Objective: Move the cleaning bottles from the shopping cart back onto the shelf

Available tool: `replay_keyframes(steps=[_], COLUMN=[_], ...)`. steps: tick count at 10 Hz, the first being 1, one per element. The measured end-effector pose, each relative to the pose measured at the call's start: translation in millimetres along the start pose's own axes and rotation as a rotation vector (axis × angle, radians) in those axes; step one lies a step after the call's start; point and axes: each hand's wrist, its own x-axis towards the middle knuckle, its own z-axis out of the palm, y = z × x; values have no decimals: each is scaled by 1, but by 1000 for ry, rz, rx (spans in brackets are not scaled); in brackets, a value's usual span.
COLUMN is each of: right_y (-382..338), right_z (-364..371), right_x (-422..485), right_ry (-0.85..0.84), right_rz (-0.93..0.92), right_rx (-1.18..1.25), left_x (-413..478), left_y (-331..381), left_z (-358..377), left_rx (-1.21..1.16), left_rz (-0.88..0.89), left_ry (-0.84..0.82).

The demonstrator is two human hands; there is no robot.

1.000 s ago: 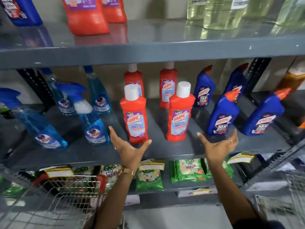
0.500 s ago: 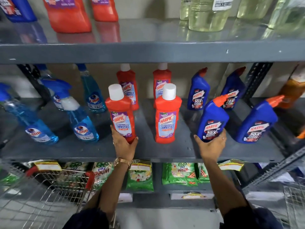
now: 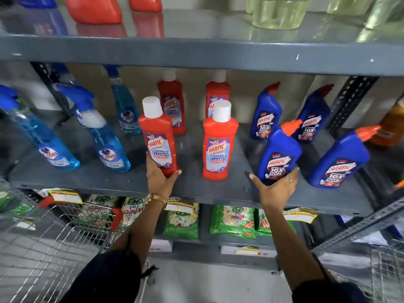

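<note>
While a wire-mesh metal shopping cart (image 3: 43,243) stands low on the left, its inside too blurred to judge, the left hand (image 3: 160,179) cups the base of a red plastic Harpic bathroom-cleaner bottle with a white cap (image 3: 158,136), and the right hand (image 3: 276,188) wraps the bottom of a blue Harpic toilet-cleaner bottle with an orange nozzle (image 3: 278,154). Both bottles sit upright near the front edge of the grey metal shelf (image 3: 196,189). Beside them stand a second red bottle (image 3: 218,143), clear spray bottles of blue Colin liquid (image 3: 105,138) and more blue bottles behind. Green detergent packets (image 3: 231,219) lie on the tier below; pale yellow liquid fills bottles (image 3: 277,12) on the shelf above.
</note>
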Motion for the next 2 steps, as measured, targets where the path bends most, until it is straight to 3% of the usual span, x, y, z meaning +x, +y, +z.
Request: replay_keyframes(steps=[1,2], right_y=[-18,-46], right_z=[-26,-67], right_x=[-34,-61], right_ry=[-16,-60], right_rz=[-16,-93], right_rx=[54,377], left_x=[-1,-10], left_y=[9,12], left_z=[-6,-9], left_rx=[-8,-18], left_rz=[-35,-49], left_ry=[-27,-44])
